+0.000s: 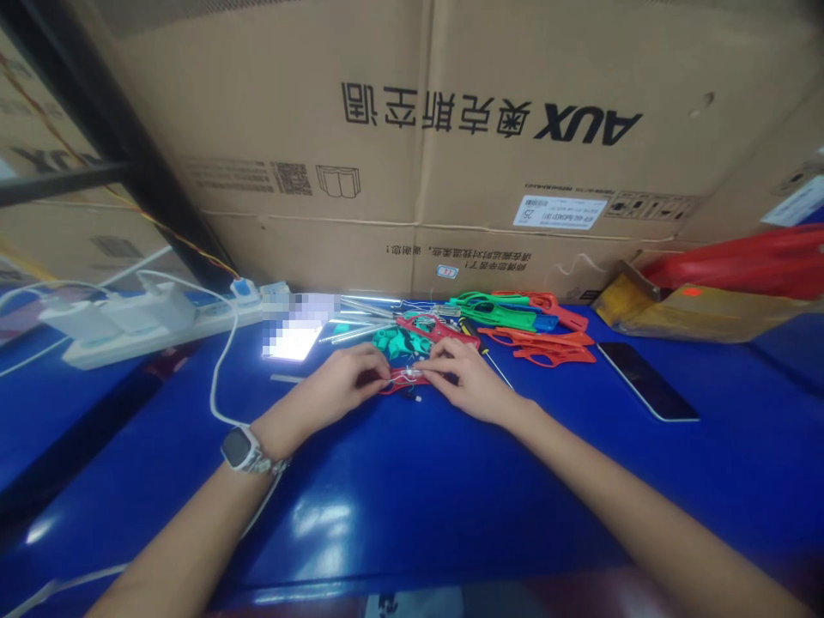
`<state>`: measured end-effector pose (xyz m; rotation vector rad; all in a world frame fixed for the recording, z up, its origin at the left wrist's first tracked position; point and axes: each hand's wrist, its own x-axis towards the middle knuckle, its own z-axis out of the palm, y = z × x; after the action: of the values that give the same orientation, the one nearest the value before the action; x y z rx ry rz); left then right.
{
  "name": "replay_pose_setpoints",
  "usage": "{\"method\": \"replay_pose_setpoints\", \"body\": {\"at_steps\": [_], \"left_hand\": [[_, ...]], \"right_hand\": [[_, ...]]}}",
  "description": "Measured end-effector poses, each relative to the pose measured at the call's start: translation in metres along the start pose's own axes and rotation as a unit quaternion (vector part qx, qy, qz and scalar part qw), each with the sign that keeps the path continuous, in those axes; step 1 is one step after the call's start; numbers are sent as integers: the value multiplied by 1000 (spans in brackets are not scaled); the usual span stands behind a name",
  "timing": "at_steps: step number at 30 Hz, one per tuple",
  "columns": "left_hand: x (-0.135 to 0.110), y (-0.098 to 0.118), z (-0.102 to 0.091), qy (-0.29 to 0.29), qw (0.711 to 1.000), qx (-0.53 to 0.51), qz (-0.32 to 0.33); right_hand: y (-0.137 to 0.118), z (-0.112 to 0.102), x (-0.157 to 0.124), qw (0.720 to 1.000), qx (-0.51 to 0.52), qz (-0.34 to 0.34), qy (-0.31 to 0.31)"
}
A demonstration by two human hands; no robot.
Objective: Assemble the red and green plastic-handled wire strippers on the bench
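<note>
My left hand [344, 382] is closed, its thumb and fingers pinching the left end of a flat red plastic piece [400, 385]. My right hand [469, 378] is closed too, with the fingertips at the right end of this piece. A small clear-and-white part with thin wires [410, 372] lies along the red piece between the fingertips. Just beyond the hands is a heap of teal plastic pieces [400, 341] and another red piece [438, 328]. A screwdriver [494, 365] lies behind my right hand, partly hidden.
Green frames [489, 313] and orange frames [547, 342] are piled at the back. A dark phone [647, 382] lies right, near an open carton [695, 313] with red contents. A power strip [142, 335] and white cable [222, 378] sit left. A big cardboard box [451, 189] stands behind.
</note>
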<state>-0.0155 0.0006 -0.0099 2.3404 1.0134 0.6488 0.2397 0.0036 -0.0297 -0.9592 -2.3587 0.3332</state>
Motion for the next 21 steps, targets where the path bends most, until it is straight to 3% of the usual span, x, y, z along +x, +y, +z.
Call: {"method": "replay_pose_setpoints", "body": {"at_steps": [14, 21], "left_hand": [[-1, -2, -3, 2, 1000, -3, 8], [-3, 14, -1, 26, 997, 53, 43]], "right_hand": [[3, -9, 1, 996, -63, -25, -54], [-1, -10, 0, 995, -77, -10, -56]]}}
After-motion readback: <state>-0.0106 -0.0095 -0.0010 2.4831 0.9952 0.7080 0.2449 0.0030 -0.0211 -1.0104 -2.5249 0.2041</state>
